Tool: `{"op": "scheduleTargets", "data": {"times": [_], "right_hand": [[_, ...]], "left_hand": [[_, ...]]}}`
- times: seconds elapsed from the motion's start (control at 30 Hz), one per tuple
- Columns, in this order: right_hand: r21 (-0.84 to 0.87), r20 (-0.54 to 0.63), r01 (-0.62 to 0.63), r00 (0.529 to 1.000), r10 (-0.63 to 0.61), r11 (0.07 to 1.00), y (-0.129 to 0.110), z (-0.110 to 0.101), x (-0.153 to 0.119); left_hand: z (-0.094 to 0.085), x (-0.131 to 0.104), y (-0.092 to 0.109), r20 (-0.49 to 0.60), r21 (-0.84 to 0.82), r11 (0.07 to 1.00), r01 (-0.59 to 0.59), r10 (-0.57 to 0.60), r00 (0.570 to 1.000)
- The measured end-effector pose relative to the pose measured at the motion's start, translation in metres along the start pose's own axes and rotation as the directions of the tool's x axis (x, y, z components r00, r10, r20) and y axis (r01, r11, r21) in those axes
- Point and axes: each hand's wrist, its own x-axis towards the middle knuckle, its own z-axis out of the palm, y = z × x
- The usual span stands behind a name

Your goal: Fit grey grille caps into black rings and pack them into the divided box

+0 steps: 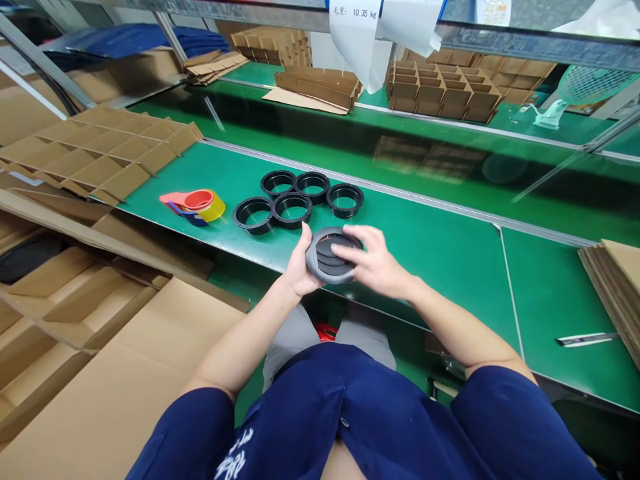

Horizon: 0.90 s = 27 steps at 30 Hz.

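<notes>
My left hand (301,265) is wrapped round the left side of a round grey-black louvred vent (334,270), its thumb up along the rim. The vent is held above the near edge of the green bench, with curved slats facing up. On its right side my right hand (379,261) grips the rim, and a fingertip rests on the slats; its thumb is hidden. Just beyond, several black flanged rings lie on the bench, the nearest of them a single ring (345,200) at the right of the group. Another black ring (253,215) lies at the left.
A tape dispenser (197,203) in red, yellow and blue lies left of the rings. Cardboard dividers (100,150) cover the bench's left end. An open carton (165,340) stands at lower left. A knife (587,340) and stacked cardboard (613,293) are at right; a metal shelf (280,15) crosses above.
</notes>
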Motion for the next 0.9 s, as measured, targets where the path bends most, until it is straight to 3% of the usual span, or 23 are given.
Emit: {"op": "scheduleTargets", "data": {"times": [0.1,0.23,0.33,0.43,0.5,0.6,0.77,0.83,0.9], "right_hand": [[-0.13,0.141,0.113,0.985,-0.095,0.985,0.003,0.014,-0.007],[-0.162,0.214,0.066,0.976,-0.03,0.985,0.011,0.021,0.007],[-0.164,0.225,-0.018,0.973,0.055,0.986,0.031,0.019,0.04],[-0.321,0.079,-0.247,0.955,0.285,0.914,0.062,0.013,0.092],[-0.425,0.0,-0.367,0.914,0.405,0.827,0.083,0.012,0.125],[-0.506,0.026,-0.412,0.871,0.491,0.758,0.107,0.018,0.155],[-0.532,0.092,-0.414,0.839,0.537,0.739,0.117,0.035,0.134],[-0.547,0.129,-0.396,0.831,0.541,0.738,0.11,0.031,0.121],[-0.551,0.14,-0.355,0.853,0.503,0.755,0.1,0.02,0.117]], "left_hand": [[-0.003,0.008,-0.006,-0.033,0.029,0.999,0.023,-0.022,0.999],[-0.001,0.017,-0.008,-0.07,0.09,0.995,0.043,-0.037,0.997],[-0.002,0.021,0.002,-0.039,0.14,0.99,0.018,-0.013,0.999],[-0.012,0.026,0.01,-0.116,0.348,0.934,-0.084,0.132,0.984],[-0.023,0.028,0.011,-0.194,0.52,0.836,-0.175,0.315,0.929],[-0.04,0.024,0.01,-0.236,0.618,0.758,-0.209,0.433,0.87],[-0.052,-0.015,0.012,-0.229,0.577,0.802,-0.154,0.34,0.912],[-0.052,-0.032,0.012,-0.201,0.58,0.803,-0.138,0.306,0.931],[-0.051,-0.042,0.01,-0.194,0.604,0.786,-0.132,0.305,0.932]]}}
